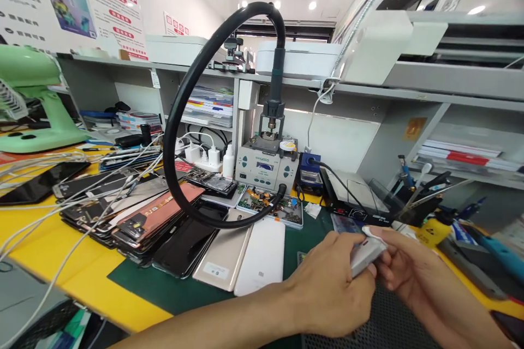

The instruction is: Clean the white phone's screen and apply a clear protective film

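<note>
The left hand (338,283) grips a grey device (367,255) above a black mat (395,319) near the front edge of the counter (67,267), the right hand (413,267) pinches a white cloth (374,233) against it, and 1 gold phone (224,245) and 1 white phone (262,255) lie near the front edge of the green mat (151,290).

Green fan (58,112) at far left, white bottle (228,163) beside a grey station (266,168)
</note>
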`<action>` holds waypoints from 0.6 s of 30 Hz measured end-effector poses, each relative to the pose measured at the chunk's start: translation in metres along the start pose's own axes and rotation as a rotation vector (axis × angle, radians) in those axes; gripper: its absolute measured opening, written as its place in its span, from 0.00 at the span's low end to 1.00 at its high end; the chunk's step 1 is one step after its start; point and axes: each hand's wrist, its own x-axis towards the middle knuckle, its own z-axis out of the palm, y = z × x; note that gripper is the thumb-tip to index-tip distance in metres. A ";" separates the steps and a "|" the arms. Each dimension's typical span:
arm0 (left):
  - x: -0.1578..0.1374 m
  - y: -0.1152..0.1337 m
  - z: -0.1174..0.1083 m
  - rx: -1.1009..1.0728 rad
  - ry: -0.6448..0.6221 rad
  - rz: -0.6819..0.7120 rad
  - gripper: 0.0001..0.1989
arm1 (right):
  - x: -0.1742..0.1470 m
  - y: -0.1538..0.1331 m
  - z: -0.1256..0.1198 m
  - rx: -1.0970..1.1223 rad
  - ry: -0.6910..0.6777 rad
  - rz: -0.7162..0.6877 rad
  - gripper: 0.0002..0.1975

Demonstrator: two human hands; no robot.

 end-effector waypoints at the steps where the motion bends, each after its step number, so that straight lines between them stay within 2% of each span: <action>1: 0.000 0.000 -0.001 0.010 -0.006 0.003 0.17 | 0.001 0.000 0.000 -0.009 0.002 0.000 0.16; 13: 0.002 0.008 0.000 0.115 -0.038 -0.008 0.19 | 0.015 0.013 -0.008 -0.025 0.013 -0.031 0.15; 18: 0.003 0.013 0.000 0.094 -0.043 -0.012 0.16 | 0.016 0.015 -0.006 0.103 -0.055 0.057 0.14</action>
